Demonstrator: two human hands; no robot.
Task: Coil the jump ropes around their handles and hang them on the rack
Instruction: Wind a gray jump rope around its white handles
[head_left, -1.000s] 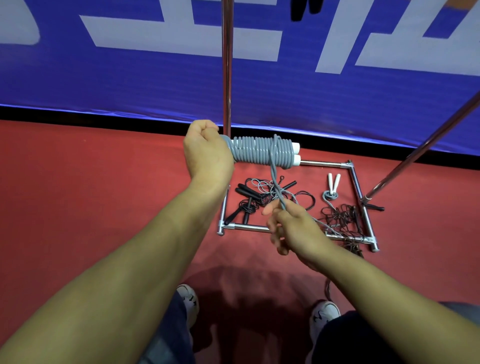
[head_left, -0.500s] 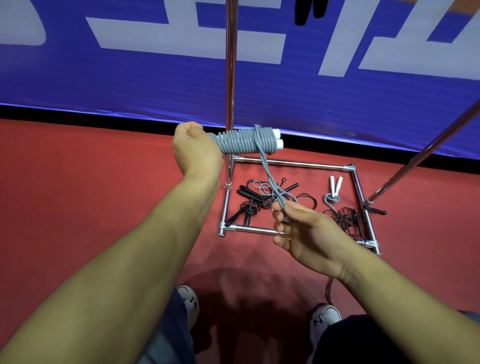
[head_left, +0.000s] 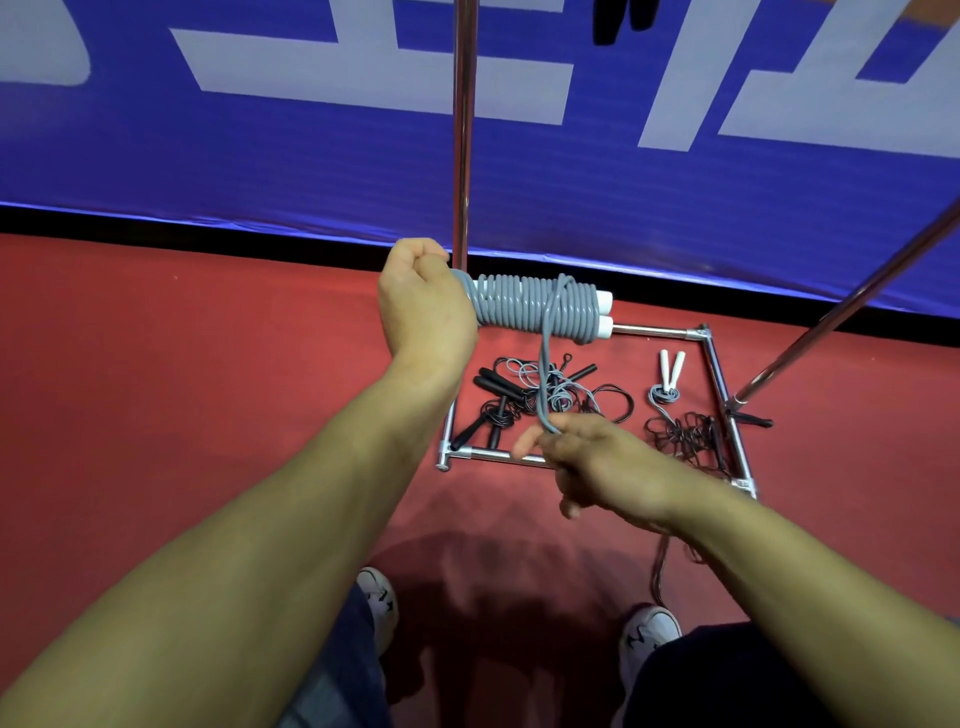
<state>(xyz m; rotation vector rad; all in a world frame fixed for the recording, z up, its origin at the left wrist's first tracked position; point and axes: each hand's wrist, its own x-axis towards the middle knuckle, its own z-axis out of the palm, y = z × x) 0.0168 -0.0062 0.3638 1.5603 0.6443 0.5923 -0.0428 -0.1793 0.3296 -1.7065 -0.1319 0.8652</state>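
- The left hand (head_left: 423, 306) gripped one end of the grey jump rope wound around its paired white handles (head_left: 535, 307), held level above the red floor (head_left: 156, 374).
- The right hand (head_left: 587, 462) pinched the rope's loose grey tail (head_left: 543, 384), stretched down from the coil.
- The chrome tube rack base frame (head_left: 719, 374) enclosed black-handled jump ropes (head_left: 498, 400), a white-handled grey rope (head_left: 667, 376) and tangled black cord (head_left: 685, 434).

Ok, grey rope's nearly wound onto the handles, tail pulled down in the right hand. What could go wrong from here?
1. The right hand only pinches the loose tail; if it slips, the last turns of the grey coil could spring loose.
2. The left hand grips just one end of the handles; the white tips stick out unsupported and the coil might slide off.
3. Loose ropes lie below; the tail may snag them.
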